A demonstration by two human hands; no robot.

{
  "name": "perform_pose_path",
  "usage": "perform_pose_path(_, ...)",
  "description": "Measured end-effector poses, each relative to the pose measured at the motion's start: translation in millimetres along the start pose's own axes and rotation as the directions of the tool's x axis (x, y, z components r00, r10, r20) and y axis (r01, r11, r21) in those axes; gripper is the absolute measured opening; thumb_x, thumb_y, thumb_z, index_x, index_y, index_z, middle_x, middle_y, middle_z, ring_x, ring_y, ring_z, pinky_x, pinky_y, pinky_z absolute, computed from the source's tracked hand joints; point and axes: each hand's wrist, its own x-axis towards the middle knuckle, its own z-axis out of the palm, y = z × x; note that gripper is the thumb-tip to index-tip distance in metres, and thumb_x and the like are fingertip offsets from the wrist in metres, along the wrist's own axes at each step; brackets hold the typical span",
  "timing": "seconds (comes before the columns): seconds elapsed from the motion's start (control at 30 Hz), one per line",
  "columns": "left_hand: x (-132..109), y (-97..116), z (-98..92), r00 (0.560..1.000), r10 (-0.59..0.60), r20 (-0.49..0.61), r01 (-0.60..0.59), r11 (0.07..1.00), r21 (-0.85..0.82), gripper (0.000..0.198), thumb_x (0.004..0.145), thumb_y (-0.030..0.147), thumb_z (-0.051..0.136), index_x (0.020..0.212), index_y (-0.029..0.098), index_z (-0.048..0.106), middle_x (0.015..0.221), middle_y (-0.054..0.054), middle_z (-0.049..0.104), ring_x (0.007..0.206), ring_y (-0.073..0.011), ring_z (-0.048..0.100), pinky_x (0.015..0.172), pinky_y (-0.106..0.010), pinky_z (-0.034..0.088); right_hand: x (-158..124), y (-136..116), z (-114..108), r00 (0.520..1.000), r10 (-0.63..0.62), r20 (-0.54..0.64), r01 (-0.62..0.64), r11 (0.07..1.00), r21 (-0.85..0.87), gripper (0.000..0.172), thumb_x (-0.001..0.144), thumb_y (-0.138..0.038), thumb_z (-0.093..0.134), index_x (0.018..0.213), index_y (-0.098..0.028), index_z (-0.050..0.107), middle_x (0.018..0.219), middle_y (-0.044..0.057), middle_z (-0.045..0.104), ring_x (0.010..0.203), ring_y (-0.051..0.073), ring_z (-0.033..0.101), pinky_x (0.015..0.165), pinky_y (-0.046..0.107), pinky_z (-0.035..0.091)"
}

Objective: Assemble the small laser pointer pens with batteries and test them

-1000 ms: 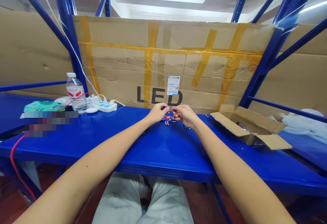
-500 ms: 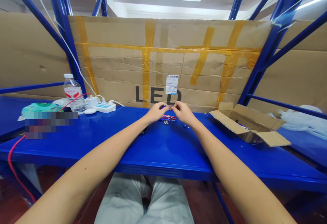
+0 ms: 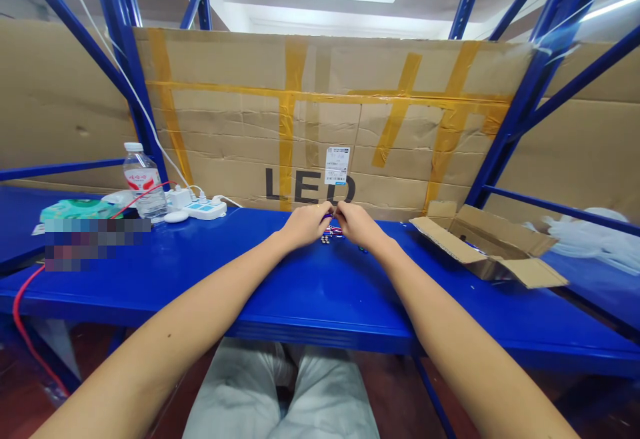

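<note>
Purple-blue piece [image 3: 329,215], just right of the frame's centre and slightly below it, is mostly hidden by fingers; its full shape cannot be confirmed. By size, largest first: the cardboard panel [image 3: 225,139] spans the upper middle as a backdrop. The blue table [image 3: 320,292] crosses the lower half. The open carton [image 3: 450,242] sits at centre right, flaps spread. The left hand [image 3: 306,224] is closed in a narrow pinch on the piece. The right hand [image 3: 361,225] has its fingertips bunched close against the left's; whether they hold anything cannot be told. Slim coloured rods [image 3: 335,231] lie beneath and between the hands, and small metallic bits [image 3: 325,239] lie just below them in the frame.

Handling assessment: the piece is judged light and stiff, probably smooth enough to roll or slip between fingertips, and unlikely to break under modest pressure. Recommended hold is a thumb-and-forefinger pinch on the body, close to the end being worked, with light, even force.
</note>
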Motion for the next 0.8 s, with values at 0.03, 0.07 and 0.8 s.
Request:
perform_pose_path(0.03, 0, -1, 0.6, 1.000, 0.000, -0.007, 0.000, 1.000, -0.008, 0.021, 0.092, 0.026, 0.046, 0.110, 0.022, 0.056, 0.106, -0.007, 0.071, 0.097, -0.0255, 0.067, 0.080, -0.036, 0.050, 0, 1, 1, 1.000, -0.006, 0.003, 0.006, 1.000, -0.011, 0.017, 0.094, -0.014, 0.041, 0.081, -0.018, 0.051, 0.083, 0.010, 0.066, 0.074, 0.019, 0.057, 0.065, 0.027, 0.034)
perform_pose_path(0.07, 1, -1, 1.0, 1.000, -0.002, -0.010, 0.002, 1.000, -0.017, 0.021, 0.091, 0.026, 0.047, 0.109, 0.022, 0.057, 0.105, -0.007, 0.071, 0.097, -0.0254, 0.067, 0.080, -0.036, 0.050, 0, 2, 2, 1.000, -0.012, 0.005, 0.012, 1.000, -0.021, 0.017, 0.094, -0.014, 0.041, 0.082, -0.018, 0.051, 0.083, 0.010, 0.066, 0.074, 0.019, 0.057, 0.065, 0.027, 0.034)
perform_pose_path(0.8, 6, -6, 15.1, 0.994, -0.089, -0.067, 0.021, 0.741, -0.671, 0.018, 0.077, 0.016, 0.060, 0.094, 0.016, 0.068, 0.097, -0.004, 0.073, 0.093, -0.0181, 0.066, 0.089, -0.031, 0.049, 0, 9, 0, 0.999, -0.022, 0.032, 0.023, 0.999, -0.047, 0.011, 0.087, -0.011, 0.049, 0.085, -0.015, 0.059, 0.086, 0.012, 0.067, 0.078, 0.021, 0.058, 0.064, 0.027, 0.033)
